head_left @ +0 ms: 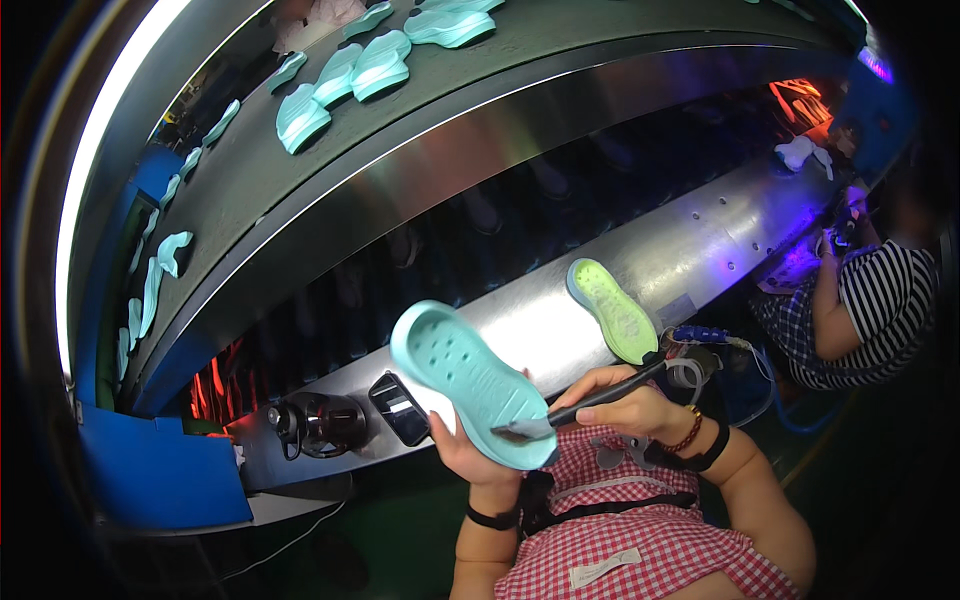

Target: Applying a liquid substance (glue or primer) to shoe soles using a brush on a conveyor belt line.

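Observation:
My left hand (462,452) grips a turquoise shoe sole (455,350) by its edge near the heel. The sole is tilted, its inner face up, with small holes toward the front. In my right hand (630,408) is a brush (612,390) with a long black handle, its fingers closed round it. The brush's flat, greyish head rests on the heel part of the sole. Beyond my right hand, a yellow-green sole (612,308) with a dark heel tip lies on the metal ledge (510,325).
A phone (400,408) and a dark glass jug (325,424) stand left on the ledge. Several turquoise soles (380,66) ride on the dark conveyor (560,30) beyond. A blue coiled hose (700,335) and pale tube are at right. A co-worker in stripes (890,300) sits farther right.

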